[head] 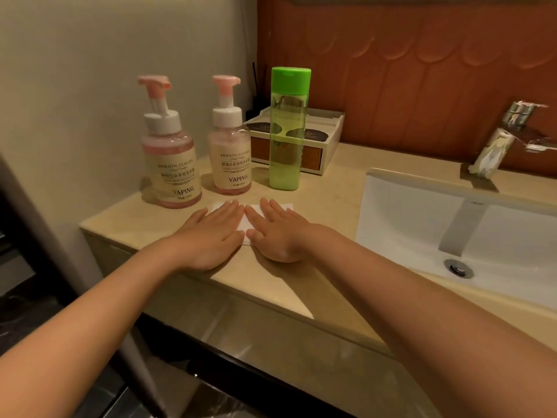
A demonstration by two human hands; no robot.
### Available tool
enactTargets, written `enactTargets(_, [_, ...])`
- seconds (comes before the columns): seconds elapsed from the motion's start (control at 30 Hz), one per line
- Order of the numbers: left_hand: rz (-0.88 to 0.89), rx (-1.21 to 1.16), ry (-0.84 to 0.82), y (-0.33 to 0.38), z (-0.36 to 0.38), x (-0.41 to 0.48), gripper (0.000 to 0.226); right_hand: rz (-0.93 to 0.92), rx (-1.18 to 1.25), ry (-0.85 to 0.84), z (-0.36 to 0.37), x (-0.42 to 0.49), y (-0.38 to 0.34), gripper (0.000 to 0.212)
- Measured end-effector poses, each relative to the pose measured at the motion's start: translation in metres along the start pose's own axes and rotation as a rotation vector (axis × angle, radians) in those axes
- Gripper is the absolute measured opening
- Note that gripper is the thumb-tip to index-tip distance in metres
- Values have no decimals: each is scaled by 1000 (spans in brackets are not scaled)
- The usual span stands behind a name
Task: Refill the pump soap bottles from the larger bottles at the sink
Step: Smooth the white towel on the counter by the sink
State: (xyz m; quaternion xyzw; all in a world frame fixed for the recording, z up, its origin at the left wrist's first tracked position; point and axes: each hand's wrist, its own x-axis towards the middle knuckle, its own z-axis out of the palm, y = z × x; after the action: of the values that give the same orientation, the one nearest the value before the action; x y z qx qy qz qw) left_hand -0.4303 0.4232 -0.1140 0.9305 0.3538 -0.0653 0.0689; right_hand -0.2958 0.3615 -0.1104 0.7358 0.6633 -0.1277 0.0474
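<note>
Worktop: beige stone, bathroom corner, pale wall left, orange tiled wall far.
Left pump bottle: far left on worktop, upright, pump on, pink liquid inside.
Right pump bottle: just right of it, not touching, upright, pump on.
Green bottle: upright, right of both pump bottles, green cap on.
White paper sheet: flat on worktop, near side of the bottles.
Left hand: released, fingers straight, palm down on sheet's left part.
Right hand: released, flat on sheet's right part, holds nothing.
Box: behind green bottle.
Sink: white, right; tap at far rim.
</note>
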Motion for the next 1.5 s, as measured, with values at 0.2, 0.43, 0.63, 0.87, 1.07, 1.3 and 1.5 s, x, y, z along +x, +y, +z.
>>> enactTargets(0.2, [-7, 7, 59, 9, 10, -39, 55, -40, 2, -9, 9, -26, -17, 56])
enactTargets(0.43, [62, -29, 108, 59, 28, -70, 55, -46, 14, 18, 25, -94, 2, 56])
enactTargets(0.63, [191, -36, 104, 134, 37, -79, 55, 48, 45, 63, 42, -168, 47, 55])
enactTargets(0.87, [413, -29, 79, 243, 45, -82, 56, 209, 64, 102, 62, -270, 113, 55])
enactTargets(1.07, [614, -15, 35, 332, 54, -83, 57, 395, 56, 88, 81, -352, 159, 61])
enactTargets(1.3, [865, 31, -10, 403, 52, -90, 66, 557, -70, 92, 98, -428, 189, 86])
enactTargets(1.5, [1038, 5, -129, 447, 47, -83, 97, 643, -27, 148, 103, -479, 211, 65])
